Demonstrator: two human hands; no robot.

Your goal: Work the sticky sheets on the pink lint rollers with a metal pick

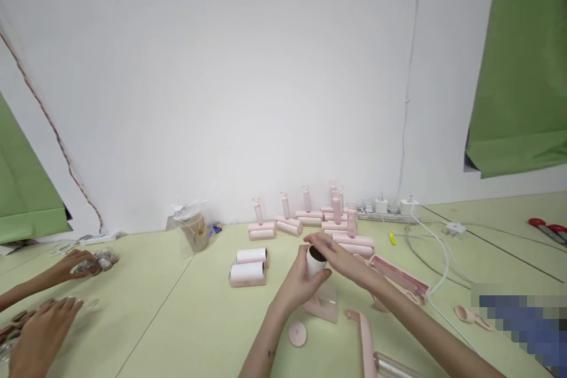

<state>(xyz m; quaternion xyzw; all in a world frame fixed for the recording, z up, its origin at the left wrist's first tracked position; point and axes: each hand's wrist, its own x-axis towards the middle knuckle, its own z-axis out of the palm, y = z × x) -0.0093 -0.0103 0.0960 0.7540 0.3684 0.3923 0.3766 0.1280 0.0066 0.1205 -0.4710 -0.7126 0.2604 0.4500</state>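
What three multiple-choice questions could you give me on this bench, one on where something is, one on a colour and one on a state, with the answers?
1. Where do the two loose white rolls lie?
A. left of the hands
B. against the right edge
C. on the wall ledge

2. What colour are the assembled rollers standing by the wall?
A. blue
B. pink
C. black

3. How is the white roll between the hands held?
A. lying untouched on the table
B. in the left hand's grip, the right hand on its top
C. hanging from a cord

Answers: 1 A, they sit on the green table left of the left hand. 2 B, handles and bases are pale pink. 3 B, the left fingers wrap it while the right hand covers its upper end.
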